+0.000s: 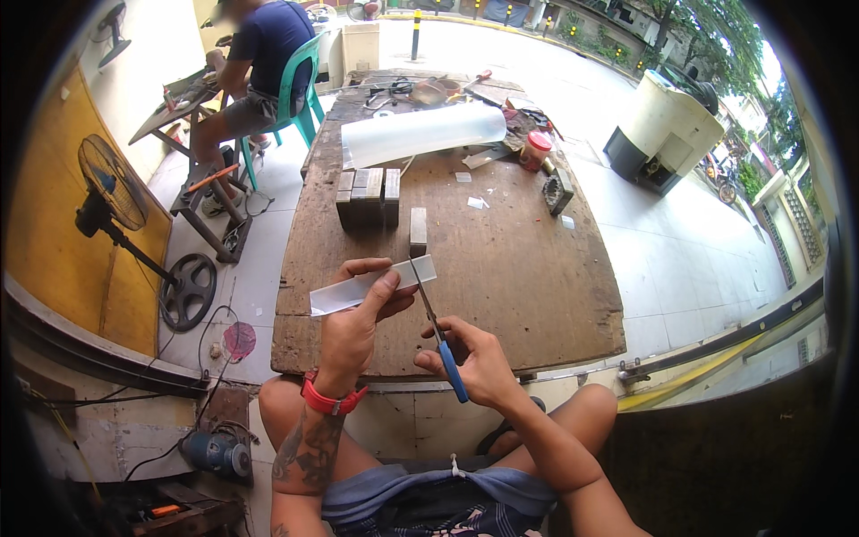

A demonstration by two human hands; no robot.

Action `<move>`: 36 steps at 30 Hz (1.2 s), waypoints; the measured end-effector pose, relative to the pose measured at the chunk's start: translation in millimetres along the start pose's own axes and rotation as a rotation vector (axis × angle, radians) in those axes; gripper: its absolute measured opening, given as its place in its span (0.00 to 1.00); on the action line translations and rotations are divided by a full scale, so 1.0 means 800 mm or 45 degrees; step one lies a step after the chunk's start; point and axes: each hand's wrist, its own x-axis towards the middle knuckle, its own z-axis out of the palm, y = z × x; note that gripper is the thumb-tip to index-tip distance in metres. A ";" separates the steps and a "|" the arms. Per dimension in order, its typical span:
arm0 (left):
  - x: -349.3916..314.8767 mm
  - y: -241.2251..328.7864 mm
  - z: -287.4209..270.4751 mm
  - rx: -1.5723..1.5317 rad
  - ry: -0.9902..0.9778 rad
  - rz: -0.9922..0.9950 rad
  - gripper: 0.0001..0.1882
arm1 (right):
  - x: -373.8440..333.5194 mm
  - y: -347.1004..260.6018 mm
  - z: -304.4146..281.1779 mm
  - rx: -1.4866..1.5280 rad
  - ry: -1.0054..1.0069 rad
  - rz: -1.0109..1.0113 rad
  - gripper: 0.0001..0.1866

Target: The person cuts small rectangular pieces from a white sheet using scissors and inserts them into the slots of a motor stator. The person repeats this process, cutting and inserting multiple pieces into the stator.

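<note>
My left hand [352, 333], with a red watch on its wrist, pinches a strip of translucent plastic sheet [340, 294] between thumb and fingers above the wooden table [528, 304]. In my right hand [483, 360] is a pair of scissors [453, 372] with a blue handle. Its dark blades point away from me and meet the strip near its right end; whether they are apart cannot be made out. Just beyond the tips stands a small metal block [418, 231]. Several larger metal blocks [365, 208] stand together to its left.
A roll of clear plastic sheet [425, 134] lies across the far table. Right of it are a red-lidded jar [535, 150], a metal block [557, 192] and plastic scraps [477, 203]. A fan [112, 183] stands left; beyond it, a person [267, 54] sits on a green chair [288, 89].
</note>
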 end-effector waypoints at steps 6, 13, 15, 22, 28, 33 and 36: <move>0.000 0.000 0.000 0.012 -0.006 0.002 0.14 | 0.000 -0.003 0.000 -0.033 -0.017 -0.010 0.24; 0.000 0.000 -0.005 0.053 0.018 -0.048 0.15 | -0.001 -0.002 0.005 0.044 -0.002 0.008 0.14; 0.000 0.000 -0.007 0.063 0.027 -0.021 0.15 | -0.001 -0.003 0.003 0.092 -0.015 0.042 0.16; -0.001 0.009 -0.008 -0.161 0.047 0.016 0.16 | -0.009 -0.004 -0.006 0.020 -0.033 0.051 0.30; -0.003 0.005 0.003 0.020 0.054 -0.013 0.15 | -0.008 0.004 0.000 -0.016 -0.029 0.034 0.33; -0.003 0.003 0.003 0.027 0.031 -0.002 0.13 | -0.006 0.004 0.000 -0.025 -0.012 0.008 0.32; -0.002 0.003 0.002 0.032 0.019 -0.005 0.13 | -0.006 0.000 0.000 -0.021 0.000 -0.008 0.32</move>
